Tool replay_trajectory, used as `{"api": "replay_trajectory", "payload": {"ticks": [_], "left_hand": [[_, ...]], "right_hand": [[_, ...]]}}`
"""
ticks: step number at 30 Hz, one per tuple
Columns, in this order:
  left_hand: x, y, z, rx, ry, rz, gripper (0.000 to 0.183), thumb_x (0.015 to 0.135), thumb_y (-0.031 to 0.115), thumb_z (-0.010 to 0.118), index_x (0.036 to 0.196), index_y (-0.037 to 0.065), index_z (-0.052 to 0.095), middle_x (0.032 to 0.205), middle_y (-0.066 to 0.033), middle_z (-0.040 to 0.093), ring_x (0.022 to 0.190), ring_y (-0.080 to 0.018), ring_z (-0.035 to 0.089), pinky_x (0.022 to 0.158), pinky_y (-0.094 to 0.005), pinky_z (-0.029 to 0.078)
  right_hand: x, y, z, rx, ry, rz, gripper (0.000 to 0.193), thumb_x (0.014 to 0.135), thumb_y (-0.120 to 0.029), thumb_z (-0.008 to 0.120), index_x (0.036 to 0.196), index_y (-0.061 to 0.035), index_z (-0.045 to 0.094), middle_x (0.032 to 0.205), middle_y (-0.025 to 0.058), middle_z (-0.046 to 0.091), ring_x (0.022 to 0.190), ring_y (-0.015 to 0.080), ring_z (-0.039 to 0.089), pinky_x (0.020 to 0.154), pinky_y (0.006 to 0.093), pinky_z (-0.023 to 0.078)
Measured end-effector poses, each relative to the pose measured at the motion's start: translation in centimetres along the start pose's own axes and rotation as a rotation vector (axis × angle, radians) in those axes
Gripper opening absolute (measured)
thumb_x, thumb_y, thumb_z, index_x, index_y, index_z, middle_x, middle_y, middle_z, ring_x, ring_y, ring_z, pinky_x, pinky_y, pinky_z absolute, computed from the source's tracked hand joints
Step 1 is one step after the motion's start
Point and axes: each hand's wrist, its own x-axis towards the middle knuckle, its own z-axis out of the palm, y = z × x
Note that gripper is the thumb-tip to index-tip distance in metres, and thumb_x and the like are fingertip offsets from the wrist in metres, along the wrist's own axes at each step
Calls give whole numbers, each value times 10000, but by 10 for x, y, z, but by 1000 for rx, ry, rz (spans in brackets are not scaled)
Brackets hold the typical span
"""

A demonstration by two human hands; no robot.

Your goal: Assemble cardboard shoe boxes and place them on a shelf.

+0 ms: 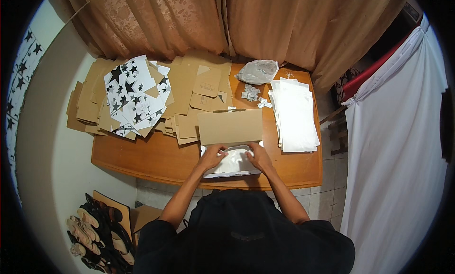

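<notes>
An open cardboard box (231, 127) stands at the table's near edge, its brown lid raised on the far side. White paper (229, 164) fills the box, crumpled and bulging, and whatever lies under it is hidden. At the left of the box, my left hand (214, 155) has its fingers bent in on the paper's far edge. My right hand (259, 157) does the same from the right side, thumb and fingers curled at the paper. Between the two hands the paper's edge arches up a little.
Flat cardboard pieces (182, 94) and star-printed white sheets (137, 96) pile up at the left. A stack of white paper sheets (296, 115) lies right, beside small packets (250, 93) and a clear plastic bag (257, 72). Shoes (97, 231) stand on the floor, lower left.
</notes>
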Motion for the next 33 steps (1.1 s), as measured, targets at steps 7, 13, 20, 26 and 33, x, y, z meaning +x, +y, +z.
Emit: {"api": "replay_trajectory", "payload": {"ticks": [7, 13, 20, 26, 33], "left_hand": [[-54, 11, -33, 296, 457, -285, 249, 901, 203, 704, 1039, -3, 678, 839, -153, 709, 824, -323, 688, 758, -433, 540], [-77, -28, -17, 98, 401, -389, 240, 887, 140, 711, 1078, 0, 675, 882, -169, 695, 874, -339, 681, 785, -444, 537], [-112, -32, -40, 175, 616, -355, 254, 863, 39, 710, 1109, -13, 674, 923, -149, 678, 758, -272, 685, 724, -396, 545], [-144, -67, -61, 225, 619, -501, 309, 863, 29, 714, 1164, -9, 657, 965, -144, 647, 810, -271, 685, 734, -407, 547], [-84, 15, -46, 444, 710, -93, 286, 869, 55, 716, 1148, 9, 669, 1084, -162, 626, 998, -245, 644, 725, -385, 564]], "right_hand": [[-32, 26, -15, -183, 362, 127, 379, 902, -112, 648, 1252, 22, 602, 1107, 267, 644, 1056, 416, 623, 922, 479, 495], [-29, 41, 16, -6, 310, 222, 358, 907, -84, 655, 1240, 44, 631, 1040, 257, 678, 900, 375, 690, 816, 430, 551], [-12, 10, 43, 101, 312, 71, 332, 895, -74, 670, 1209, 33, 648, 1073, 256, 672, 897, 390, 690, 812, 441, 558], [6, -13, 67, 81, 165, -51, 374, 896, -87, 672, 1246, 39, 625, 1069, 251, 685, 930, 379, 690, 827, 413, 571], [1, 5, 34, 288, 141, 157, 425, 936, -211, 632, 1282, 34, 600, 1098, 242, 699, 881, 341, 713, 808, 415, 564]]}}
